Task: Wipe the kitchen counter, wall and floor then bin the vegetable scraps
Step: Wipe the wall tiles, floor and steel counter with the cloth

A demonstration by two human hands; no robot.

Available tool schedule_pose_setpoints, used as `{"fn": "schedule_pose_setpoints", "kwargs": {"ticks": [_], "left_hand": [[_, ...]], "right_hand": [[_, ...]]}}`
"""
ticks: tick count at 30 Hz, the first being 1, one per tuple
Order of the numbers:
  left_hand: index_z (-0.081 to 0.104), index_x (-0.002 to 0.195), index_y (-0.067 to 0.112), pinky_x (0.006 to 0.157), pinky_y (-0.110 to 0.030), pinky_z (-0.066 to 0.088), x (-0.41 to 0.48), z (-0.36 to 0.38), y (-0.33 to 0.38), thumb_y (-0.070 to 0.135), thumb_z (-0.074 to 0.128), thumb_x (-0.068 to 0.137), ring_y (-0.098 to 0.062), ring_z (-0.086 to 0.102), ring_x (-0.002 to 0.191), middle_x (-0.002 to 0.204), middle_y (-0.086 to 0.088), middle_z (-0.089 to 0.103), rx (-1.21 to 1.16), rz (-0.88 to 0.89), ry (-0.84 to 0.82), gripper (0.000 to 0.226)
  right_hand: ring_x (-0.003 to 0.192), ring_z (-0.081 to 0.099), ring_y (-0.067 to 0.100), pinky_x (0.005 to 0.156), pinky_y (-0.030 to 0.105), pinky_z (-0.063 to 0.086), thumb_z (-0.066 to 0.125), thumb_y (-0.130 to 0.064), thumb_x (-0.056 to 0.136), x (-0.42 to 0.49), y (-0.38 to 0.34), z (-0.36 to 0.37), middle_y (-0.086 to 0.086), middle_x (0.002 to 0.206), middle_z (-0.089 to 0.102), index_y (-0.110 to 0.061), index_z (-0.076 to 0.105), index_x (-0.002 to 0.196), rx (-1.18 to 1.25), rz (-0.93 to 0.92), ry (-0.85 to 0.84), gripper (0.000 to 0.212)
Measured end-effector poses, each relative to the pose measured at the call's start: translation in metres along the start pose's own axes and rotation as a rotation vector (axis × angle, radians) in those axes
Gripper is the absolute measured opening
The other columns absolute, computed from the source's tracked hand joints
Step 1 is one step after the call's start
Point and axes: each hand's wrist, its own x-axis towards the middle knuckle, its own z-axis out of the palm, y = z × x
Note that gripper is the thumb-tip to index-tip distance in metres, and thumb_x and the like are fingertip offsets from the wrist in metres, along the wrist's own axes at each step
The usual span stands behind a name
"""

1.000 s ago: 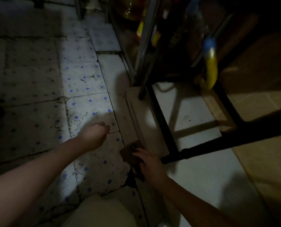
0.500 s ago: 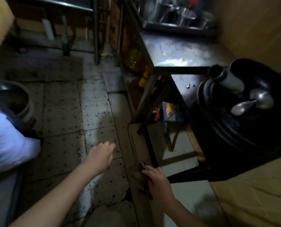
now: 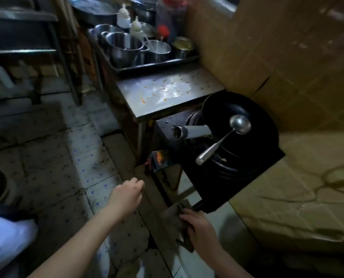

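The right hand (image 3: 200, 227) is holding a brown cloth (image 3: 172, 217) low down, near the foot of the black stove (image 3: 227, 189). The left hand (image 3: 127, 194) is hanging over the floor (image 3: 46, 157) with loose fingers, holding nothing. Farther away, the counter (image 3: 187, 81) is showing small orange scraps (image 3: 143, 100).

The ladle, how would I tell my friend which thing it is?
Find the steel counter speckled with orange scraps; beside it a black stove holds a black wok. The ladle rests in that wok, its handle poking out over the rim. It is the only shiny silver spoon shape there, thinner than the wok's thick pale handle beside it.
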Motion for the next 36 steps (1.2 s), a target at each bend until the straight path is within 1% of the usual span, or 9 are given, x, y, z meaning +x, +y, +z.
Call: {"fn": "schedule_pose_setpoints", "kwargs": {"ticks": [5,9,13,17,20,24,29,34,36], "left_hand": [[0.05,0.11,0.022,0.072,-0.031,0.038,0.035,-0.014,0.028,0.021,0.046,0.09,-0.022,0.056,0.1,0.105,0.001,0.052,0.047,0.145,-0.036,0.02],[0.05,0.117,0.024,0.072,-0.031,0.041,0.059,-0.017,0.042,0.018,0.048,0.09,-0.022,0.056,0.098,0.109,0.001,0.052,0.063,0.238,-0.082,0.028],[0.051,0.112,0.024,0.07,-0.031,0.045,0.077,-0.017,0.055,0.019,0.043,0.092,-0.021,0.056,0.092,0.106,0.001,0.05,0.083,0.286,-0.11,0.022],[0.05,0.114,0.026,0.074,-0.035,0.051,0.089,-0.017,0.054,0.016,0.043,0.092,-0.021,0.057,0.093,0.107,0.002,0.05,0.065,0.306,-0.14,0.025],[0.05,0.117,0.026,0.073,-0.034,0.051,0.095,-0.016,0.045,0.012,0.046,0.091,-0.021,0.056,0.095,0.108,0.002,0.051,0.087,0.326,-0.147,0.03],[0.052,0.114,0.026,0.069,-0.033,0.048,0.098,-0.013,0.033,0.01,0.047,0.089,-0.022,0.057,0.094,0.106,0.002,0.054,0.099,0.34,-0.155,0.03],[0.054,0.102,0.026,0.061,-0.032,0.048,0.102,-0.012,0.031,0.016,0.048,0.088,-0.02,0.058,0.085,0.094,0.005,0.053,0.09,0.356,-0.128,0.018],[0.051,0.103,0.027,0.063,-0.032,0.047,0.098,-0.013,0.033,0.018,0.049,0.089,-0.02,0.057,0.086,0.093,0.006,0.05,0.118,0.317,-0.144,0.017],[0.05,0.106,0.026,0.064,-0.031,0.047,0.093,-0.014,0.037,0.018,0.047,0.091,-0.02,0.058,0.088,0.092,0.006,0.046,0.129,0.29,-0.141,0.017]], "right_hand": [[0.113,0.055,0.019,0.096,0.017,0.035,0.056,0.008,0.083,0.0,0.021,-0.043,0.003,0.124,0.062,-0.011,0.067,0.114,0.017,0.158,0.23,0.037],[0.119,0.052,0.019,0.099,0.019,0.029,0.055,0.005,0.084,0.01,0.043,-0.062,0.004,0.128,0.06,-0.012,0.065,0.117,0.026,0.295,0.321,0.038],[0.124,0.048,0.02,0.103,0.026,0.033,0.052,0.003,0.087,0.034,0.063,-0.065,0.003,0.132,0.057,-0.013,0.064,0.119,0.093,0.445,0.405,0.038],[0.124,0.045,0.023,0.105,0.029,0.034,0.044,0.003,0.088,0.062,0.077,-0.056,0.009,0.136,0.05,-0.015,0.057,0.126,0.234,0.677,0.319,0.044],[0.124,0.042,0.03,0.107,0.035,0.033,0.047,-0.004,0.087,0.079,0.077,-0.037,0.013,0.135,0.049,-0.011,0.052,0.128,0.138,0.693,0.191,0.042],[0.113,0.046,0.03,0.097,0.038,0.04,0.055,-0.023,0.09,0.084,0.073,-0.022,0.009,0.124,0.057,-0.012,0.063,0.114,0.128,0.737,0.366,0.027],[0.106,0.048,0.028,0.08,0.032,0.044,0.051,-0.018,0.094,0.098,0.065,-0.013,0.005,0.115,0.063,-0.012,0.068,0.106,0.074,0.683,0.44,0.022],[0.118,0.044,0.025,0.076,0.034,0.049,0.045,-0.02,0.096,0.12,0.056,-0.01,0.002,0.12,0.061,-0.011,0.066,0.106,0.099,0.582,0.376,0.025],[0.115,0.044,0.023,0.072,0.036,0.051,0.045,-0.019,0.096,0.116,0.062,-0.014,0.001,0.119,0.06,-0.011,0.066,0.105,0.109,0.567,0.349,0.024]]}}
